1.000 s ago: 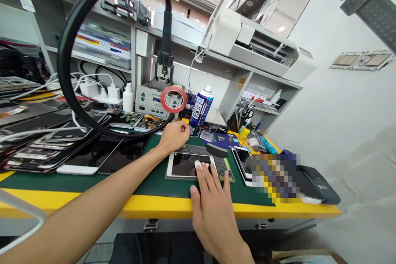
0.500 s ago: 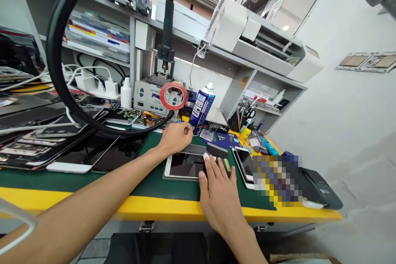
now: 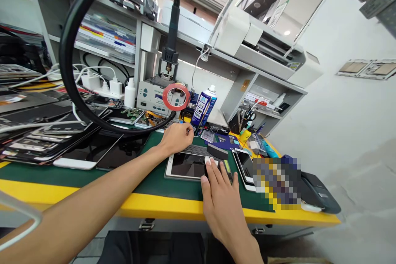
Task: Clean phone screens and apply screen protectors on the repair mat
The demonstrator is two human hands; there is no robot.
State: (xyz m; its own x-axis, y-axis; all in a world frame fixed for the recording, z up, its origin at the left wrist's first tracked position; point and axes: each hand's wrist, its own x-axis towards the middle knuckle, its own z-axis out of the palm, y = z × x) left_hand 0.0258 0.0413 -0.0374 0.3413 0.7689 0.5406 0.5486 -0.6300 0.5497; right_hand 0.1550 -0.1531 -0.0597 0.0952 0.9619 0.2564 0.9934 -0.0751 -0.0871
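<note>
A white-framed tablet (image 3: pixel 187 166) with a dark screen lies on the green mat (image 3: pixel 154 185) in front of me. My left hand (image 3: pixel 177 137) is closed beside the tablet's far left corner; its fingers are curled, and whatever is between them is hidden. My right hand (image 3: pixel 221 200) lies flat with fingers stretched over the tablet's right part. Beneath its fingertips shows a small white piece (image 3: pixel 207 160), of a kind I cannot make out. A grey perforated strip (image 3: pixel 198 149) and a dark curved piece (image 3: pixel 217 152) lie along the tablet's far edge.
A blue spray can (image 3: pixel 203 107) stands just beyond my left hand. Red tape (image 3: pixel 167 98) hangs by a grey control box (image 3: pixel 150 98), under a black looped hose (image 3: pixel 65 49). Stacked screens (image 3: pixel 37 144) crowd the left; a white phone (image 3: pixel 245 163) lies right of the tablet.
The whole view has shifted slightly. Both hands keep nearly the same place and pose at the tablet.
</note>
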